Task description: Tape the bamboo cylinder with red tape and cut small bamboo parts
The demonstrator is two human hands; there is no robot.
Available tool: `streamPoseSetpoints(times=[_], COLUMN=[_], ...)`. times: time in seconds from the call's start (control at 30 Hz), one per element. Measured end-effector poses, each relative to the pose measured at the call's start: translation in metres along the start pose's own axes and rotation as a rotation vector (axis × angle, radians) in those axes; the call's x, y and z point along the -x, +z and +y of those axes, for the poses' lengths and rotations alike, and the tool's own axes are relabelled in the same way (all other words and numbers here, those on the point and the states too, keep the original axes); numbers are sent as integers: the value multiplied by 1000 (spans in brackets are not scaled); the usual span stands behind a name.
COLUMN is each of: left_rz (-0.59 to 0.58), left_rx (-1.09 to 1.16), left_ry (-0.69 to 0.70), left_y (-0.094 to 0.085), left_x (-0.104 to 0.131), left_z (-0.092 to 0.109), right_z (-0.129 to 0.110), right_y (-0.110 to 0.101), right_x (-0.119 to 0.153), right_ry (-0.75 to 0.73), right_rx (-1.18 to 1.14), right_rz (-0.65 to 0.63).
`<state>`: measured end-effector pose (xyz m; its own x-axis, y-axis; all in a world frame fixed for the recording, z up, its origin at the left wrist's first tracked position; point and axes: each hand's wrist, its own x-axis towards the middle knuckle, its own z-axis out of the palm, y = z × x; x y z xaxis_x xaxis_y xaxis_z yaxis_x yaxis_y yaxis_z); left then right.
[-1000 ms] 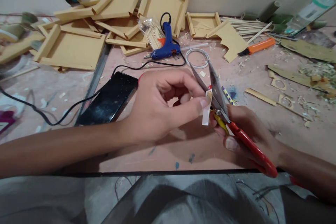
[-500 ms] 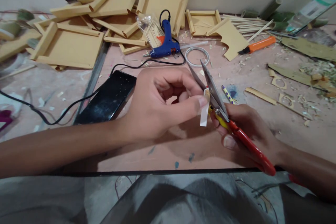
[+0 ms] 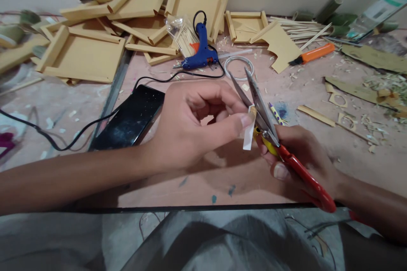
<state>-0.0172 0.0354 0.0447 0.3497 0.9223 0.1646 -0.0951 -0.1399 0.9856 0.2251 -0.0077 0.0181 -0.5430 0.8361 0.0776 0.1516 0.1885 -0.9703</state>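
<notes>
Between thumb and forefinger, my left hand [image 3: 193,131] pinches a short white strip [image 3: 248,139] with a small brownish patch near its top; the strip hangs downward. My right hand [image 3: 314,161] is wrapped round a pair of red-handled scissors [image 3: 305,175], whose blades point up and away from me and stand spread apart. The strip is close beside the blades, near the pivot; whether they touch I cannot tell. A yellow piece with dark dots [image 3: 269,145] shows behind the pivot at my right fingers, mostly hidden. Beyond the blades lies a roll of tape [image 3: 239,78].
A blue glue gun [image 3: 200,57] with its black cord lies ahead, near several shallow cardboard trays [image 3: 85,55]. A black phone [image 3: 130,116] rests by my left wrist. To the right are an orange cutter [image 3: 314,54], thin sticks [image 3: 295,31], shavings and a plastic bottle [image 3: 377,15].
The scissors and the white strip have shifted very slightly to the right. Both hands keep the same grip, and the blades are still apart.
</notes>
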Motion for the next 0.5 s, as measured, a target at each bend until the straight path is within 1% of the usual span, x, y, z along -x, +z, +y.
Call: streamPoseSetpoints(times=[0.13,0.33,0.5], left_rz=[-25,-59,-51], left_rx=[32,27,16], left_ry=[123,246,299], left_y=[-1,-5,-6], left_x=[-2,-7,-9], left_z=[-7,-14,-14], right_z=[1,2,2], right_y=[1,1,-1], right_x=[1,3,3], right_ry=[-6,28,47], right_rx=[-2,12,14], right_rz=[14,25,24])
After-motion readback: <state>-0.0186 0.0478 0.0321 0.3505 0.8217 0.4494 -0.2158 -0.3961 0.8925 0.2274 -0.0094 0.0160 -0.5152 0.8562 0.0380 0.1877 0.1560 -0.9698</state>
